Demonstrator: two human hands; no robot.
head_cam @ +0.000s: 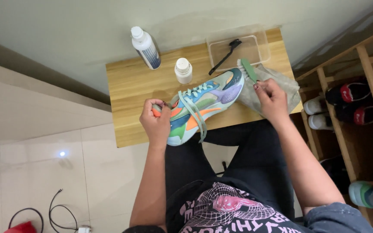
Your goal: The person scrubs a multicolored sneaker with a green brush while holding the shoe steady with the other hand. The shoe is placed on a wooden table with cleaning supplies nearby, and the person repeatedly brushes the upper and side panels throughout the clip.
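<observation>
Sneaker (199, 105), many-coloured in teal, orange, green and lilac with pale green laces, lies across the near part of a small wooden table (130, 82), its toe pointing toward the far right and its heel toward the near left edge. The left hand (155, 121) is closed around the heel end of the shoe, fingers curled over the orange and green back part, holding it against the tabletop. The right hand (272, 98) is closed on the handle of a green brush (248, 70), whose head sits just at the toe of the sneaker; whether the bristles actually touch the toe cannot be told from this angle. Under the right hand and the toe lies a grey cloth (281, 84), spread over the right end of the table. Behind it stands a clear plastic tray (260, 41) with a black brush (224, 56) resting slantwise across it. Two white bottles are on the far side: a taller one with a blue label (146, 48) at the far left, tilted in this view, and a shorter white bottle (183, 70) just beyond the laces. To the right, a wooden shoe rack (368, 64) holds several pairs of shoes. Cables (59, 209) lie on the tiled floor at the near left.
</observation>
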